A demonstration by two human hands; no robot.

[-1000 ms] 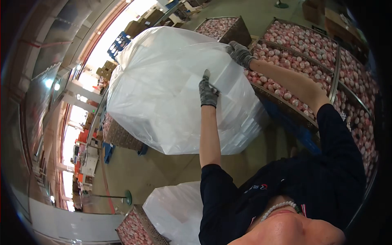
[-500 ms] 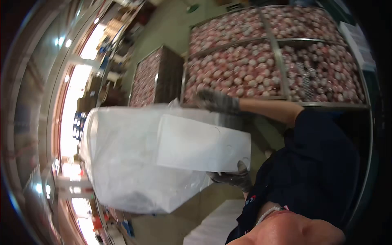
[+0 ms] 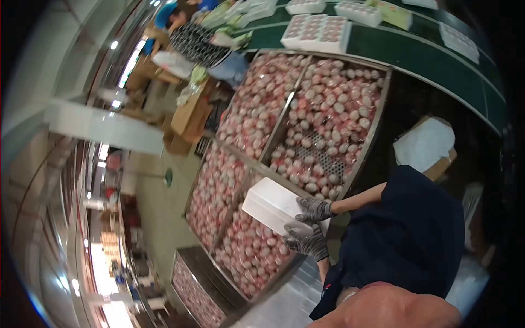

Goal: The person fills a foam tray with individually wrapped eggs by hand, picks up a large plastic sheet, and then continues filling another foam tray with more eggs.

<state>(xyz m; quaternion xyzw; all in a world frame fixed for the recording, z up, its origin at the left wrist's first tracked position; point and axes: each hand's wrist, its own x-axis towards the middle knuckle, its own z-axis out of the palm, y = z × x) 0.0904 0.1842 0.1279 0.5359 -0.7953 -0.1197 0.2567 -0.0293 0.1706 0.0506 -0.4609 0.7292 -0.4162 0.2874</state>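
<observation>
A white foam box [image 3: 273,203] is held between my two gloved hands, above the near edge of a metal bin. My right hand [image 3: 315,209], in a grey striped glove, grips its upper right end. The left hand [image 3: 307,241], in a matching glove, is closed around the lower side, its fingers partly hidden. Beneath and around the box lie plastic-wrapped, egg-like round pieces [image 3: 257,249], whitish pink with red marks. The box's inside does not show.
Metal-walled bins [image 3: 284,123] hold more wrapped round pieces; one shows a perforated floor. A green conveyor [image 3: 415,60] carries white trays [image 3: 317,34] along the back. A co-worker [image 3: 199,44] stands beyond the bins. A lined carton [image 3: 429,147] is at right, clear plastic sheeting [image 3: 273,306] below.
My view has swung right, bringing the conveyor and co-worker in. The foam piece has moved from over the white plastic-covered bundle to the bins. My right hand, reaching apart before, now holds it.
</observation>
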